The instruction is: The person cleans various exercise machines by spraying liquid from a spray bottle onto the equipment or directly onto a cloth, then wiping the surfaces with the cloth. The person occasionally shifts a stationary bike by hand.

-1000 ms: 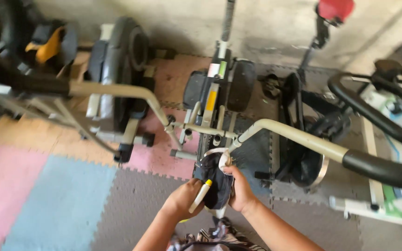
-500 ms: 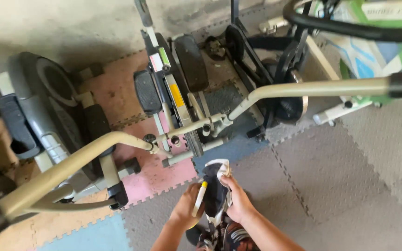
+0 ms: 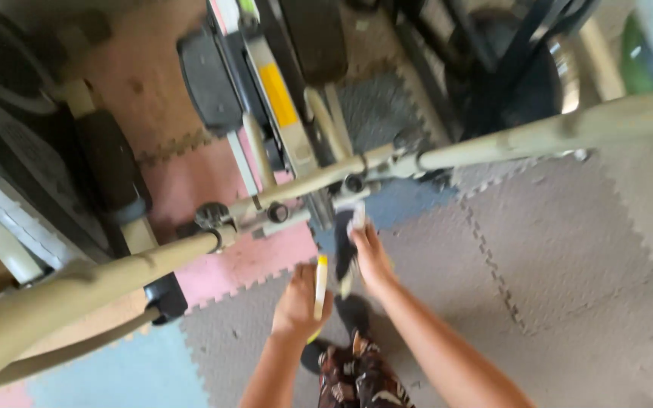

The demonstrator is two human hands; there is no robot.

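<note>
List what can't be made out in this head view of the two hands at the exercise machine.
- Black part under the right hand: motion blur and the hand hide its shape.
- Yellow and white tool in the left hand: lower end hidden by the fingers.
- Cream handlebar: both ends cut off by the picture edges.
- Person's body: cut off at the bottom edge.

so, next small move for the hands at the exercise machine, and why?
Probably bring the tool tip up to the black part. The left hand holds a yellow-handled tool upright, just short of the black part that the right hand steadies below the beige frame.
</note>
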